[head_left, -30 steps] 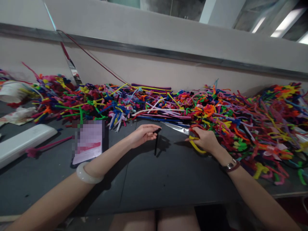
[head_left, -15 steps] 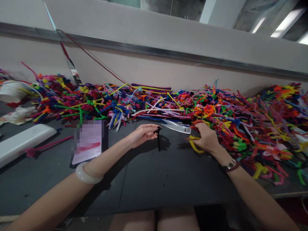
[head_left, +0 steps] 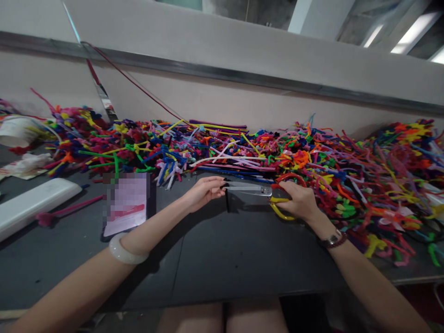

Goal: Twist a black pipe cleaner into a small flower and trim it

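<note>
My left hand (head_left: 205, 194) pinches a small black pipe cleaner (head_left: 227, 201) between thumb and fingers, one end hanging straight down over the dark table (head_left: 222, 259). My right hand (head_left: 301, 200) is closed around the handles of a pair of scissors (head_left: 265, 190), one loop red and the other yellow. Their silver blades point left and are slightly apart, with the tips right at the black piece by my left fingertips. Whether the blades touch it I cannot tell.
A long heap of many-coloured pipe cleaners (head_left: 243, 148) runs along the wall. On the left lie a phone (head_left: 126, 208), a white elongated case (head_left: 38, 203), a pink pipe cleaner (head_left: 76, 208), crumpled tissue (head_left: 31, 164) and a white cup (head_left: 17, 132).
The scissors have swung so their blades lie level and reach the black pipe cleaner; their handles have spread wider. My left hand has hardly moved.
</note>
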The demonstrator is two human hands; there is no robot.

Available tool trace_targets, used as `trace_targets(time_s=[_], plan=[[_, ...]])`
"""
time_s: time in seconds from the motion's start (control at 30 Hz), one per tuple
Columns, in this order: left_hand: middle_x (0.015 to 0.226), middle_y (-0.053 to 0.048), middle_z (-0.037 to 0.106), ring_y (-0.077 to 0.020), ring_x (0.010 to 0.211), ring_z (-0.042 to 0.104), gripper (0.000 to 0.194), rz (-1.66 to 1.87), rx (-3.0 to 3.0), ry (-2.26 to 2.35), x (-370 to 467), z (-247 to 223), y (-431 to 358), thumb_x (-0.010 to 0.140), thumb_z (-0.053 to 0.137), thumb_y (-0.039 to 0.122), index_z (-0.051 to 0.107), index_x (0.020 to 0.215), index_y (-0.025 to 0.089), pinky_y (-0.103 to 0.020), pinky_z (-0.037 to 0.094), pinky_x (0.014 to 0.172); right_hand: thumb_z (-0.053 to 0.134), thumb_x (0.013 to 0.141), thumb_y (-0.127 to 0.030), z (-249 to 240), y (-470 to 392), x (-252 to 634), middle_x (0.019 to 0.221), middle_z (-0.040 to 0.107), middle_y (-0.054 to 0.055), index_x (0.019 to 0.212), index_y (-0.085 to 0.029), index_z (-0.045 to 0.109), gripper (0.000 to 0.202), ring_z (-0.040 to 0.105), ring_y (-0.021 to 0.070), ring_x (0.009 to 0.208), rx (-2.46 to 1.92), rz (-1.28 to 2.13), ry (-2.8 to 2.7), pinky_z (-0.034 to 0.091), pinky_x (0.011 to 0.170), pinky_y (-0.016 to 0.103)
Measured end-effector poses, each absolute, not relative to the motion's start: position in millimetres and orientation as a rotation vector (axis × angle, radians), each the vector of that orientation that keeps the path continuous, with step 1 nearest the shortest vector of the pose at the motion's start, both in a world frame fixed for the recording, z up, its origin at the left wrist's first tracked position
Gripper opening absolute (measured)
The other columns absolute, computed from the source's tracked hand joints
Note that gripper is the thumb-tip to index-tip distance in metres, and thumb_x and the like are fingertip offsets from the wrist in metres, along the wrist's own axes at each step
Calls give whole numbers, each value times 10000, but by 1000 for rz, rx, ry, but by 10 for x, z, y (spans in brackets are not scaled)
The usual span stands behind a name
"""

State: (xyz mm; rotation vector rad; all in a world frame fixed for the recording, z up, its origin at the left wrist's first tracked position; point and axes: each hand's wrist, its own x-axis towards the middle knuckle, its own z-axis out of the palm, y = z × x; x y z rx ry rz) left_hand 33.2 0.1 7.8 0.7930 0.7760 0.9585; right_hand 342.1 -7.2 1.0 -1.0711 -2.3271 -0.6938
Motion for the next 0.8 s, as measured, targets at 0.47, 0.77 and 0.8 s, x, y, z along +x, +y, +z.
trace_targets(time_s=[0.47,0.77,0.8], plan=[[575,-20,611,-82,557,591,95,966,800,768,333,72,4,680,631,121,604,770,113,-155,474,544,536,751,-429,7,-57,3466,946,663,122,1012,-124,598,406,631,233,832,-1149,-675,-2328,472,580,268],[517,-4,578,-93,580,602,47,956,819,768,324,63,10,691,618,136,601,727,111,-151,481,557,522,770,-402,35,-66,3472,930,665,119,1017,-119,595,382,634,228,808,-1135,-669,-2333,461,560,265],[524,-7,583,-94,585,603,49,957,821,768,324,61,10,692,617,139,601,729,111,-153,482,559,523,770,-396,38,-69,3471,927,666,118,1016,-121,596,377,633,228,808,-1141,-662,-2333,460,561,264]])
